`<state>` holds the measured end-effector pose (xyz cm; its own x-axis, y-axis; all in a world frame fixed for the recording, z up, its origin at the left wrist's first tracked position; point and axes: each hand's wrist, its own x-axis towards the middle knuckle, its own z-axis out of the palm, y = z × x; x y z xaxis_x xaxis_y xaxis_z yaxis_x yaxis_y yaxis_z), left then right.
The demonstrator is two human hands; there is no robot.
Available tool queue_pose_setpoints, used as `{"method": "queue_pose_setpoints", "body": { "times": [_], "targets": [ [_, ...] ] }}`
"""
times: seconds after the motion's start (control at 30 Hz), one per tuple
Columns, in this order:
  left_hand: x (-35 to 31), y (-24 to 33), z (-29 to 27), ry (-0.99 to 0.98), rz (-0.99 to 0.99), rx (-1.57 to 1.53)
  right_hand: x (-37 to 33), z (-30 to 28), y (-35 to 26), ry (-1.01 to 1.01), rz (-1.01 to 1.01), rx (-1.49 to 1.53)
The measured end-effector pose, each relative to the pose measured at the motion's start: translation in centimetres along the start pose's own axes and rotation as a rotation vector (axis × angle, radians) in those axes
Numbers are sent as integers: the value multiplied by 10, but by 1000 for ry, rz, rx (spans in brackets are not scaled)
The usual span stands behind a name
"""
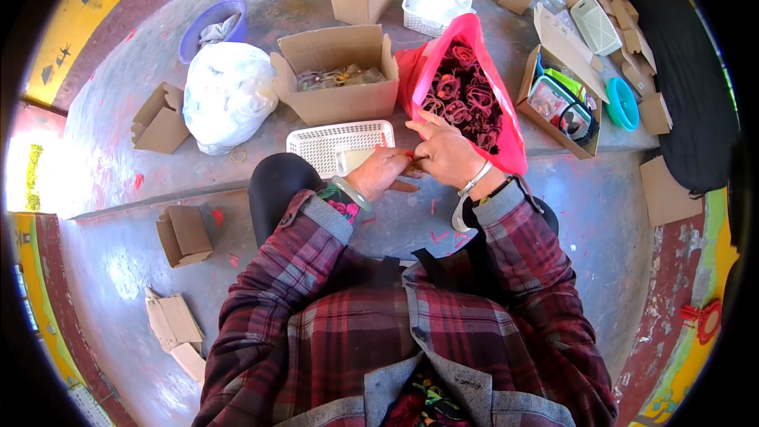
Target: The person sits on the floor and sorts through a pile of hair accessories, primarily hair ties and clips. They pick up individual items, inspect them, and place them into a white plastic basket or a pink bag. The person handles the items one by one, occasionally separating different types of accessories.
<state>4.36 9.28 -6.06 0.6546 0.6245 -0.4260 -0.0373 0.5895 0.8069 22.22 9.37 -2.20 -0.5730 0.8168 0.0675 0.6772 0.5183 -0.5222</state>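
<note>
My left hand and my right hand meet in front of my knees, fingertips pinched together. Something small and reddish shows between them, too small to name. Just beyond my left hand stands a shallow white plastic basket with a pale item inside. Beside my right hand a bright pink bag gapes wide, full of dark red and black coiled cords. Behind the basket is an open cardboard box holding small clear-wrapped pieces.
A stuffed white plastic bag and a purple basin stand at the left. Farther back are another cardboard box and a white basket. A carton of packets and a turquoise basin lie right. Red scraps dot the floor.
</note>
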Motion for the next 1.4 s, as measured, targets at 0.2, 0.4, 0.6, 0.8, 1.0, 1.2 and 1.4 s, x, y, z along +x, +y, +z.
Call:
{"method": "queue_pose_setpoints", "body": {
  "times": [0.2, 0.4, 0.6, 0.8, 1.0, 1.2, 1.4],
  "targets": [
    [1, -2, -2, -30, -3, -43, 2, -1, 11, -185, -4, 57],
    [-4, 6, 1, 37, 39, -188, 0, -13, 16, -112, 95, 257],
    [-3, 4, -1, -5, 56, -189, -2, -9, 11, -133, 116, 165],
    [-5, 5, 0, -35, 78, -214, -3, -6, 14, -160, 110, 178],
    [-4, 4, -1, -63, 64, -140, -2, -2, 16, -257, 100, 137],
    [-4, 5, 1, -15, 48, -212, -1, -10, 12, -173, 94, 220],
    [-4, 6, 0, -33, 42, -271, 0, -26, 15, -41, 110, 282]
  ]
}}
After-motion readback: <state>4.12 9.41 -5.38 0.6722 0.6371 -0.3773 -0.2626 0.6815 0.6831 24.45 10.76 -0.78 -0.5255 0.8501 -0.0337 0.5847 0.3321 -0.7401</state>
